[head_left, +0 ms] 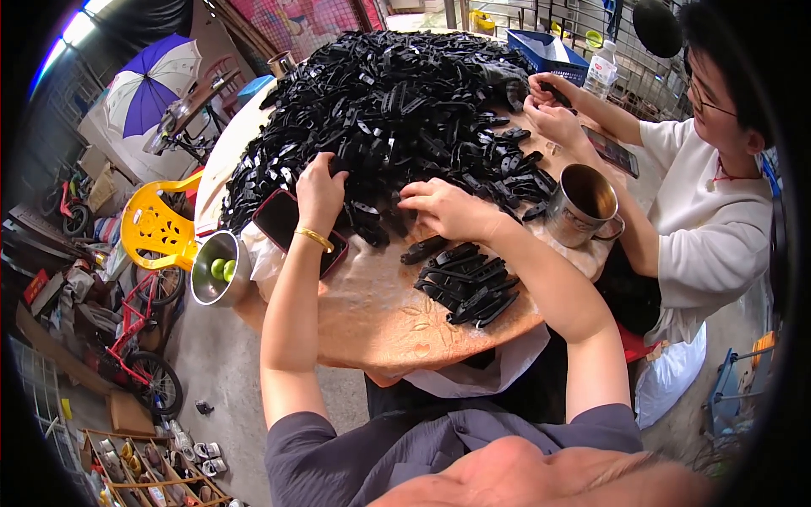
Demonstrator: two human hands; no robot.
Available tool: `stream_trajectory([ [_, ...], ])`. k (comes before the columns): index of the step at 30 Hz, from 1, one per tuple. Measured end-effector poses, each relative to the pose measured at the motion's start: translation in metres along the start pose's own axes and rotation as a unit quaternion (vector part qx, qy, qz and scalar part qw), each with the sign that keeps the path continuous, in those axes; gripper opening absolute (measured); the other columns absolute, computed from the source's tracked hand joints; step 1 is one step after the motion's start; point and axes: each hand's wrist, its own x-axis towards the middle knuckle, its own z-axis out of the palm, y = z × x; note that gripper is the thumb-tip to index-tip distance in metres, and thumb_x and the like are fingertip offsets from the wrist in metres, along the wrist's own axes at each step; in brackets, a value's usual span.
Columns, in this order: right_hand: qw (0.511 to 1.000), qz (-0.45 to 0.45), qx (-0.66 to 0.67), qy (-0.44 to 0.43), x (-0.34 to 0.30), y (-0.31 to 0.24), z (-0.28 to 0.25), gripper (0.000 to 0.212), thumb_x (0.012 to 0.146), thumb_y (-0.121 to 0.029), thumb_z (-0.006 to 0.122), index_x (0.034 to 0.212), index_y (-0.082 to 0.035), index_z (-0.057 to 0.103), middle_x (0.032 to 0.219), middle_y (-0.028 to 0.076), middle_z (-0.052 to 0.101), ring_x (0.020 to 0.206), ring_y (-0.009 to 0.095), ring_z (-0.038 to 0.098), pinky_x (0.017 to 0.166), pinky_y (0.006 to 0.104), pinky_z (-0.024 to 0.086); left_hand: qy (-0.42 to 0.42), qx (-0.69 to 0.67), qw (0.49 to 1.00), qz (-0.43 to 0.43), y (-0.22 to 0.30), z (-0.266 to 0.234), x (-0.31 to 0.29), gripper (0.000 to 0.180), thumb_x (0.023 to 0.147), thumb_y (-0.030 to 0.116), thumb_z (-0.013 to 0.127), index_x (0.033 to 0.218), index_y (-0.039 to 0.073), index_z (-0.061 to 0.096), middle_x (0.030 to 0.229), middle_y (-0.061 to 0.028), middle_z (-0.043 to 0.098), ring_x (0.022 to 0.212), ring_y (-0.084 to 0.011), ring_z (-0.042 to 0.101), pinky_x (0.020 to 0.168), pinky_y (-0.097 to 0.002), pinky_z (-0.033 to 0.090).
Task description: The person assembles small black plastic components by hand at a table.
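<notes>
A large heap of narrow black plastic clip-like pieces (397,110) covers most of the round table (363,329). At the heap's near edge, my left hand (321,193) is closed, with a black plastic piece (339,166) at its fingertips. To the right, my right hand (448,209) reaches to the heap's edge, its fingers apart and nothing visible in them. Below it lies a smaller group of the same black pieces (469,283), roughly lined up. A dark phone (274,215) rests partly under my left wrist.
A metal mug (583,203) stands right of my right forearm. A metal bowl with green fruit (221,269) is at the left edge. Across the right side, a co-worker's hands (553,114) handle a black piece near a blue basket (549,56), a bottle (601,69) and another phone (612,152).
</notes>
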Motion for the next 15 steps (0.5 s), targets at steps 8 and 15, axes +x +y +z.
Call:
stream_trajectory([
  [8, 0.988, 0.052, 0.012, 0.146, -0.004, -0.003, -0.021, 0.013, 0.067, 0.004, 0.059, 0.079, 0.0, 0.061, 0.095, 0.011, 0.059, 0.077, 0.022, 0.061, 0.068, 0.028, 0.05, -0.077, -0.33, 0.938, -0.07, 0.049, -0.001, -0.018, 0.018, 0.078, 0.001, 0.061, 0.096, 0.0, 0.055, 0.078, -0.0085, 0.062, 0.057, -0.012, 0.06, 0.051, -0.0244, 0.047],
  [15, 0.964, -0.003, 0.147, 0.221, 0.0, -0.022, -0.03, 0.015, 0.071, 0.004, 0.066, 0.085, -0.001, 0.066, 0.09, 0.009, 0.065, 0.085, 0.018, 0.063, 0.074, 0.0251, 0.051, -0.247, -0.569, 0.771, -0.143, 0.064, 0.008, -0.036, 0.025, 0.082, -0.001, 0.058, 0.106, -0.008, 0.054, 0.097, -0.0109, 0.061, 0.081, -0.0168, 0.064, 0.073, -0.0237, 0.053],
])
